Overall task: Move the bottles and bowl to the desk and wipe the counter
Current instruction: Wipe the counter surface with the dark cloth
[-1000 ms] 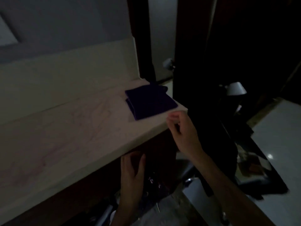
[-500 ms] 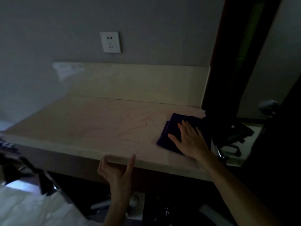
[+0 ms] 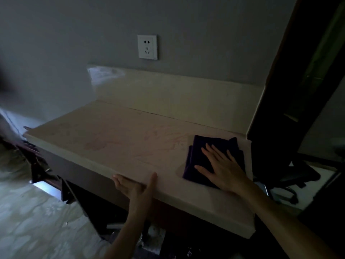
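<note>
Under the flat, spread right hand (image 3: 222, 171) a folded dark cloth (image 3: 200, 156) is pressed to the counter (image 3: 112, 143). Wiping is judged begun; a leftward sweep is needed, toward the open left hand (image 3: 134, 186) at the edge. No bottles or bowl are seen.

The scene is dim and grainy. A pale glare patch sits on the backsplash (image 3: 104, 73). The far left edge smears with motion blur, and wide-angle distortion bends the dark door frame (image 3: 280, 71).
</note>
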